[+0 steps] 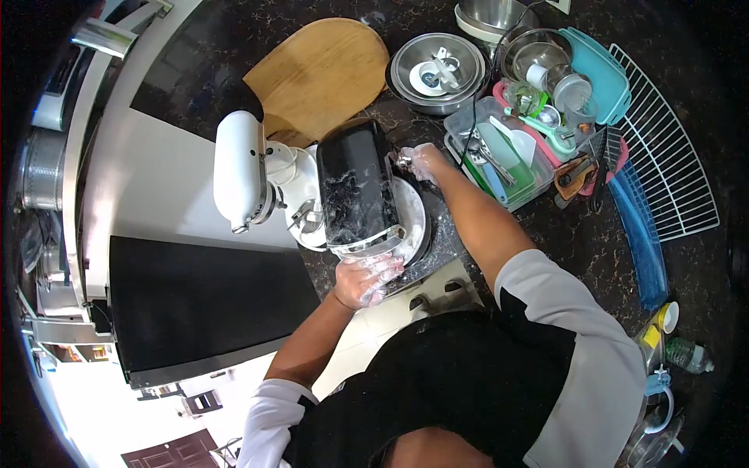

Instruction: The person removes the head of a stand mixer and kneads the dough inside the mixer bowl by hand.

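Note:
A black box-shaped appliance [355, 183], dusted with white powder, stands on the counter before me, with a shiny metal bar across its near end. My left hand [369, 279] is at that near end, its powder-coated fingers together and bent; what lies under them is hidden. On the far right side, my right hand [425, 162] closes round a small metal handle [403, 161] beside the appliance. A round white dish [413, 214] with powder on it shows partly from beneath the appliance. To the left stands a white stand mixer [242, 171].
Behind the mixer lies a wooden board [324, 66]. Metal bowls [437, 70] and a plastic tub of utensils [499, 160] stand at the back right, with a dark cord hanging across. A white wire rack [663, 148] is farther right. A black panel [211, 304] lies left of the counter.

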Motion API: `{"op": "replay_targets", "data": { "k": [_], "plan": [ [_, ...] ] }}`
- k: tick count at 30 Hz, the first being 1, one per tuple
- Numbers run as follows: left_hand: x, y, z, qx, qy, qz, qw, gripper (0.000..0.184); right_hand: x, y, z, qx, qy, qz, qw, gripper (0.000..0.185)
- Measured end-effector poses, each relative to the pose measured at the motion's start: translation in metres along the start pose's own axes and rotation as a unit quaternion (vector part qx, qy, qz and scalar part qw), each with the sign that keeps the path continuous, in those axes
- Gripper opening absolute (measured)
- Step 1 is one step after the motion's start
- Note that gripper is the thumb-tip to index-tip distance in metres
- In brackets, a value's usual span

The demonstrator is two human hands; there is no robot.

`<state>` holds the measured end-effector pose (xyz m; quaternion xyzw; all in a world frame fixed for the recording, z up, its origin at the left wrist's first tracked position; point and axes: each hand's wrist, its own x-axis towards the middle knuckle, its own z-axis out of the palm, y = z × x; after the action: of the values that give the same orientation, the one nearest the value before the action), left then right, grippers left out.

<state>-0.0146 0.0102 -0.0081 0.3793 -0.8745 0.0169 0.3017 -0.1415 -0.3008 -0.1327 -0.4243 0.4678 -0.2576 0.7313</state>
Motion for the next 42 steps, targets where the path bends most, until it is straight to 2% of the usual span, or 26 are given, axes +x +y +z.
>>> {"op": "replay_targets", "data": {
  "k": [9,19,23,29,33,38,42],
  "plan": [
    [0.001,-0.001,-0.001,-0.007,-0.002,-0.001,1.0,0.035,-0.005,-0.007,-0.001,0.0,-0.001,0.011,1.0,0.033],
    [-0.001,-0.001,0.0,0.0,0.0,-0.004,1.0,0.036,0.017,0.001,-0.016,-0.113,-0.071,-0.016,0.991,0.018],
    [-0.001,-0.001,-0.001,0.002,-0.004,-0.001,1.0,0.037,0.004,0.005,-0.02,-0.083,-0.098,-0.203,0.971,0.011],
    [-0.001,-0.001,0.0,-0.012,-0.001,0.0,1.0,0.038,0.004,0.016,-0.017,-0.056,-0.1,-0.292,0.949,0.018],
    [-0.005,-0.001,0.002,0.006,-0.009,-0.001,1.0,0.039,0.003,0.021,-0.017,-0.098,-0.071,-0.334,0.935,0.025],
    [-0.006,-0.002,0.002,-0.004,-0.001,0.003,1.0,0.04,0.015,0.021,-0.02,-0.004,-0.123,-0.277,0.953,0.02],
    [-0.004,0.0,-0.002,0.017,-0.015,0.004,1.0,0.04,-0.001,0.007,-0.017,-0.073,-0.087,-0.274,0.955,0.018]
  ]
}}
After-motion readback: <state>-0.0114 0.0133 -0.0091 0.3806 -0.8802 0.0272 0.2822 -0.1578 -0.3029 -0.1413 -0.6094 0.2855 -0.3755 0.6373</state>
